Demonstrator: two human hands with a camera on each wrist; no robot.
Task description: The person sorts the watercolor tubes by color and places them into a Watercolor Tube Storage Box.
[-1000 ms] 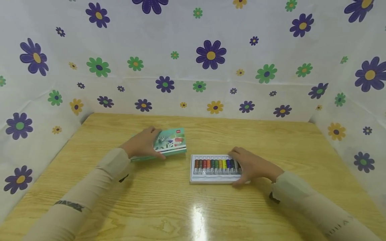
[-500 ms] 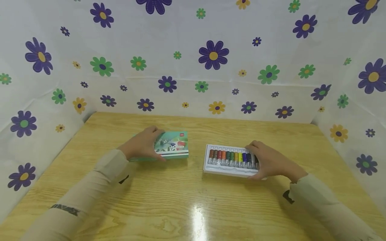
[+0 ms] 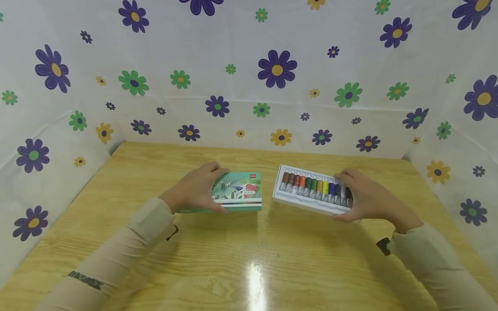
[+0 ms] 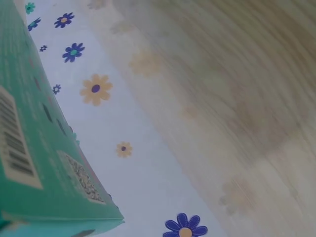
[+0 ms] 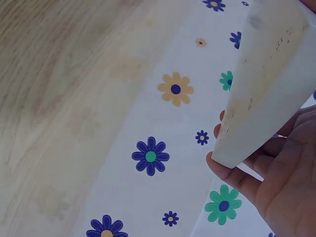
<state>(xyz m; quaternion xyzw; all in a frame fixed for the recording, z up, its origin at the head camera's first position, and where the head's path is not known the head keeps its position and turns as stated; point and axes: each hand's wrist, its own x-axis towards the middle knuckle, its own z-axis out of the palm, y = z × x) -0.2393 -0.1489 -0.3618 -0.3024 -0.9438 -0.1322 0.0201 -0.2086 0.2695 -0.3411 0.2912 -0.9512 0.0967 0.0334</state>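
Observation:
My left hand (image 3: pixel 196 188) grips the left part of a green printed box (image 3: pixel 239 190), thumb along its near edge and fingers over the far side. In the left wrist view the green box (image 4: pixel 44 143) shows a barcode and a square code on its underside. My right hand (image 3: pixel 367 196) holds the right end of a white tray of paint tubes (image 3: pixel 311 194), raised off the table and tilted down toward the right. The tubes run from brown through red, green and yellow to blue and black. The right wrist view shows the white tray's speckled underside (image 5: pixel 261 69) between thumb and fingers.
A wood-grain table (image 3: pixel 210 259) lies below, with a bright light reflection near its front. A white cloth with printed flowers (image 3: pixel 233 86) stands around its back and sides.
The right hand has lifted the paint tray off the table, moving it right and away from me and tilting it. The left hand has shifted right with the green box.

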